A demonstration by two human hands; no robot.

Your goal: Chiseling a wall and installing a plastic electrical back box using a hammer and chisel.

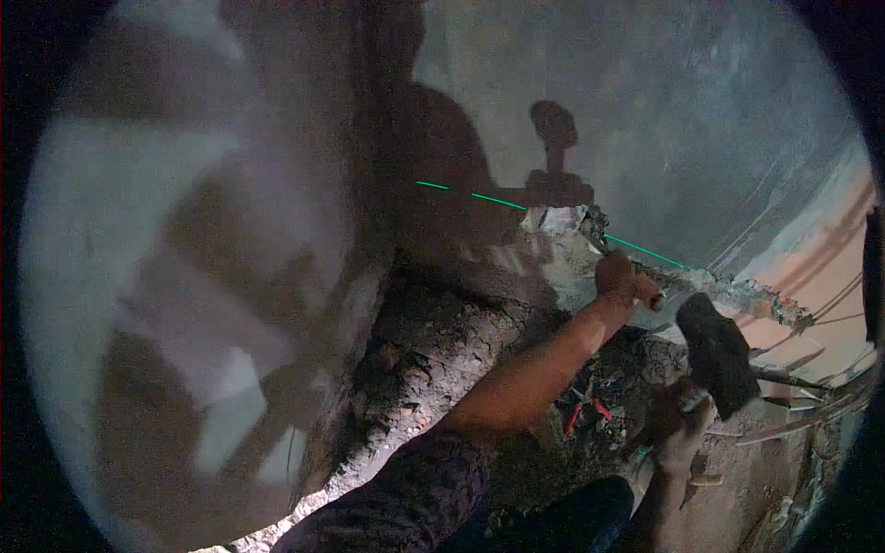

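Note:
My left hand [616,275] grips a chisel [654,300], its tip angled up toward the chipped, broken edge [555,223] along the wall. My right hand [684,415] is closed on a hammer, whose large dark head [714,355] is raised to the right of the chisel, apart from it. A thin green line [645,251] runs across the wall [701,138] at about the height of the broken edge. Below my left forearm, a red-handled tool [599,407], perhaps pliers, lies among rubble.
A shadowed wall [120,212] fills the left side. Broken masonry and loose debris [424,355] run along its foot. Bent rods or strips [811,405] stick out at the right, near a pale pink surface [830,276]. My dark-clad leg [590,511] shows at the bottom.

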